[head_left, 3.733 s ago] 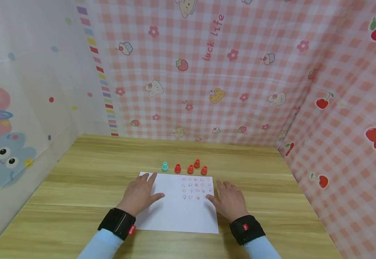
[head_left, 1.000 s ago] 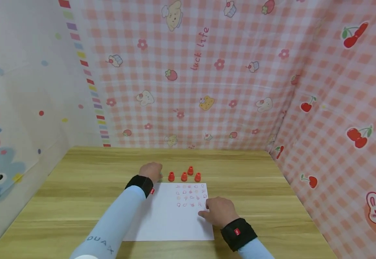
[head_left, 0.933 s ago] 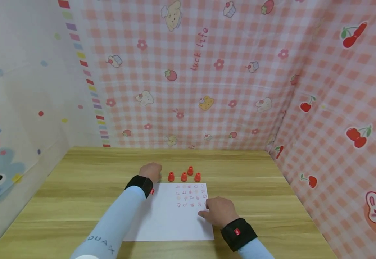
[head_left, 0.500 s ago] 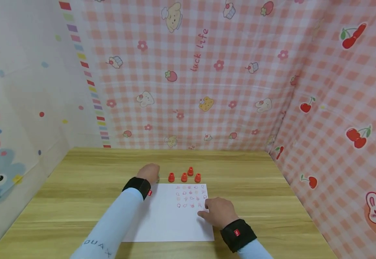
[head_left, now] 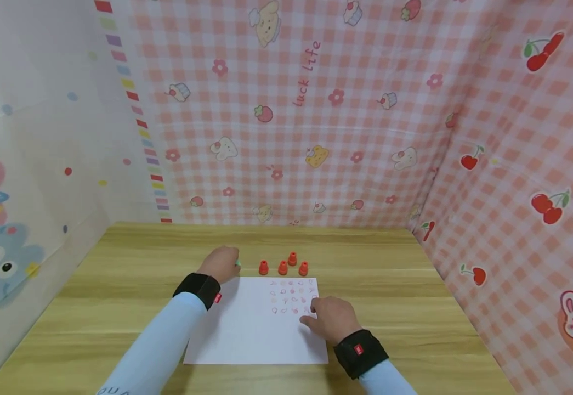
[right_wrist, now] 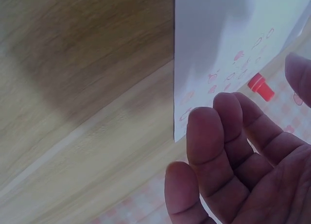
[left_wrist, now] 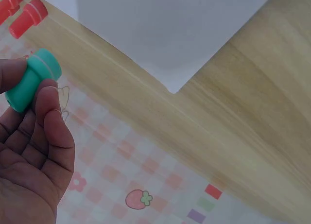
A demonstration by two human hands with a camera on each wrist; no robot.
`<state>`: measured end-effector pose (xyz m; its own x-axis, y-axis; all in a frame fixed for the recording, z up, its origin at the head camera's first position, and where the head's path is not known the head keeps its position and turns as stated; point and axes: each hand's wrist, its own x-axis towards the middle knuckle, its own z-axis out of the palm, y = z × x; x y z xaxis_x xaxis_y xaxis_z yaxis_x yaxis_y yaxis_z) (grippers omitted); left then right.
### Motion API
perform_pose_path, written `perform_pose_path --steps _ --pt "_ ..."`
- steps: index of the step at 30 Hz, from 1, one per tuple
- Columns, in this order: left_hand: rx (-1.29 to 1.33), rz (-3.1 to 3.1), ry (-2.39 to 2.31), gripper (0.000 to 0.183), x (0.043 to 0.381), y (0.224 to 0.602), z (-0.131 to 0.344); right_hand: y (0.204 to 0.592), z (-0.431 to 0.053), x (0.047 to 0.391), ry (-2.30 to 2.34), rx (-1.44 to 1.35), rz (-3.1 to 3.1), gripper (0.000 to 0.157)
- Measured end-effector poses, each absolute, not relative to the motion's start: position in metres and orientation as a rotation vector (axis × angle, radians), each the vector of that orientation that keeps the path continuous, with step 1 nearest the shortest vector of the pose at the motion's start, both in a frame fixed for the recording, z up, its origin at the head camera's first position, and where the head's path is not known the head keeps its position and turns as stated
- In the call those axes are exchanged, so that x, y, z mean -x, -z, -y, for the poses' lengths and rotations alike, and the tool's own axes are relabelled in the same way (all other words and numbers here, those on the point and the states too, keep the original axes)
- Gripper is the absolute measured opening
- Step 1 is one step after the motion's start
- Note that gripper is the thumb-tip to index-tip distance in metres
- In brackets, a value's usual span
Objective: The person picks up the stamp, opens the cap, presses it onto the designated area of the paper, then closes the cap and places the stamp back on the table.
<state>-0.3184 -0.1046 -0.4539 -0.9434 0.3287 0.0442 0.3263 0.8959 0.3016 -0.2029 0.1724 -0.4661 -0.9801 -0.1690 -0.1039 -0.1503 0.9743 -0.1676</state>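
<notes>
My left hand [head_left: 220, 263] pinches a small green stamp [left_wrist: 46, 63] between thumb and fingers, just beyond the far left corner of the white paper [head_left: 247, 334]. In the head view the hand hides most of that stamp. The left wrist view shows its wide end pointing away from the palm. My right hand [head_left: 336, 318] is over the paper's right edge, its fingers loosely bent and holding nothing. Rows of small red and pink printed marks [head_left: 292, 291] fill the paper's far right part. Behind the paper, several red stamps [head_left: 283, 267] stand upright on the table.
The wooden table [head_left: 404, 329] runs out on both sides of the paper. A pink checked cloth [head_left: 286, 137] hangs along its back edge, with a cherry-print cloth [head_left: 503, 230] at the right and a white cartoon-print one [head_left: 44, 181] at the left.
My left hand has left the paper's left side, taken hold of the green stamp that stood left of the red ones, and shifted left with it. My right hand's fingers have bent more.
</notes>
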Motion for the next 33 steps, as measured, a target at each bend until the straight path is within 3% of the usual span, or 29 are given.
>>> perform_pose_path --steps 7,17,33 --pt "-0.441 -3.018 -0.685 0.006 0.302 0.455 0.106 0.466 -0.168 0.203 0.237 0.251 -3.038 0.037" --pt "-0.326 -2.975 -0.889 0.015 0.279 0.457 0.092 0.466 -0.163 0.210 0.387 0.190 -3.041 0.039" --pt "-0.439 -2.866 -1.288 0.013 0.249 0.453 0.069 0.466 -0.150 0.214 0.774 0.214 -2.970 0.031"
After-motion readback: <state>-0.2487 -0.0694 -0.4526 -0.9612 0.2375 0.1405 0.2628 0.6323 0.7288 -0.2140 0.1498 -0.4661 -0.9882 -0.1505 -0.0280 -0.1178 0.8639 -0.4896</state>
